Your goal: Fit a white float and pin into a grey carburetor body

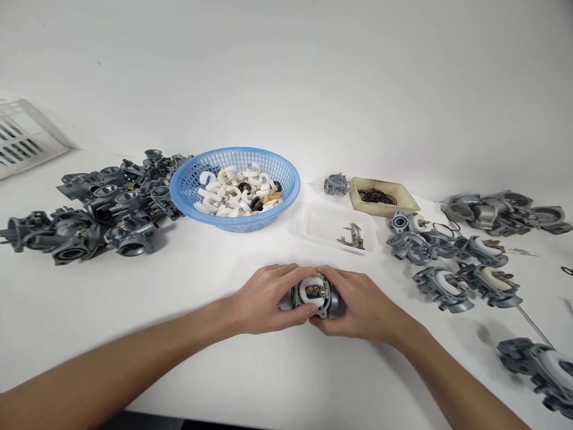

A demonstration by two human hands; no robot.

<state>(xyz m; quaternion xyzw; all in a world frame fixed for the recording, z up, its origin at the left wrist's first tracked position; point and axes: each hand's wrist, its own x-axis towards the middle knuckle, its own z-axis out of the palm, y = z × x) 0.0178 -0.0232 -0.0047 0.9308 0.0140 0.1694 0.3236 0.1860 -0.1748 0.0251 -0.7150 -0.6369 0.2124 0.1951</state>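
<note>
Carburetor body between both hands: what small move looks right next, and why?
Probably press the white float down level. Both the left hand and right hand clasp the carburetor body on the table, float already on top; finished ones with white floats lie to the right.

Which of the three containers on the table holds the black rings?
The beige tray at the right; the blue basket holds white floats, the clear tray small metal pins.

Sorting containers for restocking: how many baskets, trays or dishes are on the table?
4: blue basket centre-left, clear tray beside it, beige dish right of centre, white crate at the left edge, partly cut off.
</note>
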